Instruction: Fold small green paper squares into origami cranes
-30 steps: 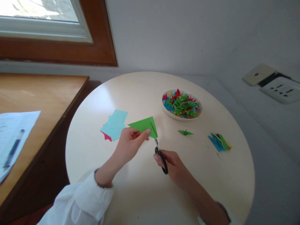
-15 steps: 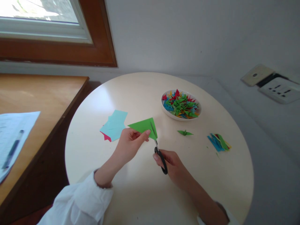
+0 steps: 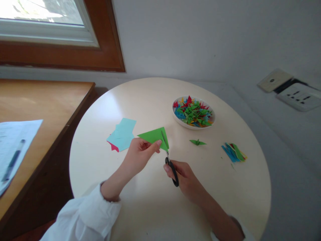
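Little has moved over the last second: the green paper (image 3: pixel 150 135) sits slightly closer to the handles of the scissors (image 3: pixel 174 172), so the cut seems barely further along. Its left hand (image 3: pixel 141 155) pinches that paper, thumb flat on top and fingers curled behind, above the middle of the round table (image 3: pixel 150 214). On the right, the right hand (image 3: pixel 184 175) is closed around the black handles, one blade showing over the paper near its right edge (the other is hidden). Light-blue paper sheets (image 3: pixel 122 132) lie just left of the left hand, with a red paper corner (image 3: pixel 114 147) beneath. Far right, a white bowl (image 3: pixel 192 127) holds many folded paper cranes (image 3: pixel 193 112); nearer, a single green crane (image 3: pixel 198 142) lies left of a bundle of paper strips (image 3: pixel 233 152).
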